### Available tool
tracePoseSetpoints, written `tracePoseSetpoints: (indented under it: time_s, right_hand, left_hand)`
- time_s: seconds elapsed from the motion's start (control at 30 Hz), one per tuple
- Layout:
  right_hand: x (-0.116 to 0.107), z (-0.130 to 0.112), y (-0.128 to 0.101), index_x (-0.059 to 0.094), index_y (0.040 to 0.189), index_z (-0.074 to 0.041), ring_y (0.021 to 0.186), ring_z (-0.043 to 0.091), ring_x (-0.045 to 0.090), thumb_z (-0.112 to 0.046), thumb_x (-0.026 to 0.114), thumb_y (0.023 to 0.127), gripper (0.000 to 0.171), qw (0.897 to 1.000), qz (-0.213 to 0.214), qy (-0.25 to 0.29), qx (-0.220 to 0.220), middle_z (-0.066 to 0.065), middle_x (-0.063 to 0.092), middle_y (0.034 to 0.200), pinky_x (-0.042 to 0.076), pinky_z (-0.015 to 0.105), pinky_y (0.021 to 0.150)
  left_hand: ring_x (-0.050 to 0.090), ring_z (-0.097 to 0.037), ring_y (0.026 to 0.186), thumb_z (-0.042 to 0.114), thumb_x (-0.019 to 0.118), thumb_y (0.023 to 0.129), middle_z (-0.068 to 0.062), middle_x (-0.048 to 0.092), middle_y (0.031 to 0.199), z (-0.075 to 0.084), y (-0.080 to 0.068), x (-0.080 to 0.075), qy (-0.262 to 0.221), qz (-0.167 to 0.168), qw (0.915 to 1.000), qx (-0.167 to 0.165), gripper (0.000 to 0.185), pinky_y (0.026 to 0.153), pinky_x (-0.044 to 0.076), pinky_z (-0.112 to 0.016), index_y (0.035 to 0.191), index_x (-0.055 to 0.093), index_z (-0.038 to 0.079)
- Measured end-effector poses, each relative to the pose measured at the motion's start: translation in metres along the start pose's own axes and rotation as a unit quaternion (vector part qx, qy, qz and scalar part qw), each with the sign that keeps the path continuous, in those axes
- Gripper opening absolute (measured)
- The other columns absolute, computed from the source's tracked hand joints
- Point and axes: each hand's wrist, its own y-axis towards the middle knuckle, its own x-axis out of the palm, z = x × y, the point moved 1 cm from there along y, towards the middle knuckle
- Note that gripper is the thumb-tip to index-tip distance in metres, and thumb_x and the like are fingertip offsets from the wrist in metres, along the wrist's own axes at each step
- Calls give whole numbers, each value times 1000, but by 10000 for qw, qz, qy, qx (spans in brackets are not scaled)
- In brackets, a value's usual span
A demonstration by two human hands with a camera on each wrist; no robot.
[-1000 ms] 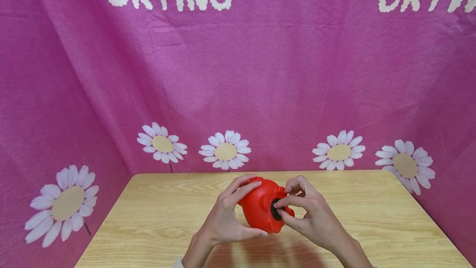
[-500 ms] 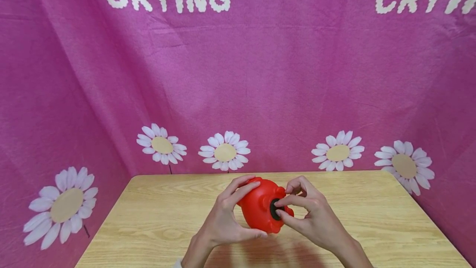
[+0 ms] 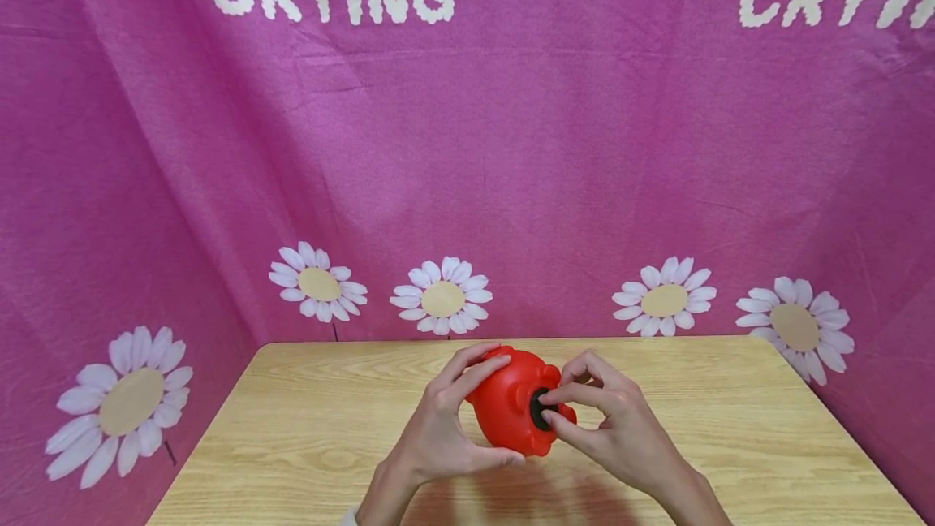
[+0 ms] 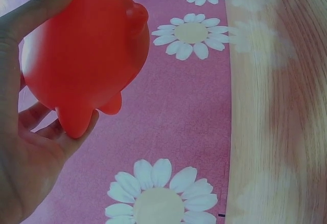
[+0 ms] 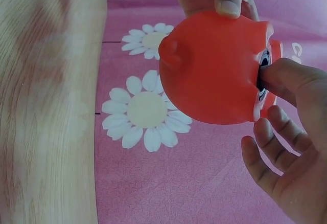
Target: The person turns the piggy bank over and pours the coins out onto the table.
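Note:
A glossy red piggy bank (image 3: 504, 400) is held above the table on its side, its stubby feet turned to the right. My left hand (image 3: 445, 420) grips the rounded body, fingers over the far side and thumb along the near side. In the left wrist view, two pointed red lugs of the piggy bank (image 4: 87, 45) rest by my curled fingers. Between the feet sits a round black plug (image 3: 541, 420). The thumb and index finger of my right hand (image 3: 613, 412) pinch at its middle, while the other fingers stay bent and off the body, as the right wrist view shows.
A wooden table (image 3: 307, 420) with rounded back corners lies under both hands. Behind it and along the sides hangs a pink cloth (image 3: 511, 144) printed with white daisies and white lettering.

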Motion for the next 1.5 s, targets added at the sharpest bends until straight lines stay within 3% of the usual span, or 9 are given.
tracePoseSetpoints:
  time_s: [0.33, 0.97, 1.27, 1.5]
  right_hand:
    - [3, -1, -2, 85, 98, -24, 84, 5, 64, 5, 91, 76, 37, 9996, -44, 151, 213, -14, 64, 95, 50, 10, 68]
    - [5, -4, -1, 80, 88, -27, 91, 4, 59, 7, 88, 77, 37, 9993, 35, 103, 357, -12, 53, 103, 53, 13, 74]
    - [9, -5, 0, 78, 87, -25, 93, 6, 52, 9, 84, 75, 37, 9994, 284, 150, 134, -5, 51, 104, 48, 19, 71]
    - [10, -6, 0, 78, 86, -24, 92, 6, 51, 9, 84, 76, 35, 9992, 291, 209, 201, -5, 51, 104, 47, 14, 72]
  left_hand:
    - [66, -26, 130, 21, 103, 67, -11, 54, 155, 0, 0, 1, -7, -9, 10000, -11, 97, 102, 64, -38, 153, 58, 15]
    - [66, -28, 131, 20, 104, 67, -13, 53, 156, -2, 0, 3, -130, -41, 9999, 88, 98, 103, 63, -38, 153, 57, 13]
    - [64, -27, 134, 22, 104, 66, -12, 54, 155, -1, 1, 2, -122, -19, 9999, 61, 99, 105, 63, -38, 154, 57, 14]
    - [64, -27, 133, 22, 104, 65, -13, 54, 155, -1, 2, 1, -116, 5, 9998, 157, 101, 104, 63, -37, 153, 57, 13]
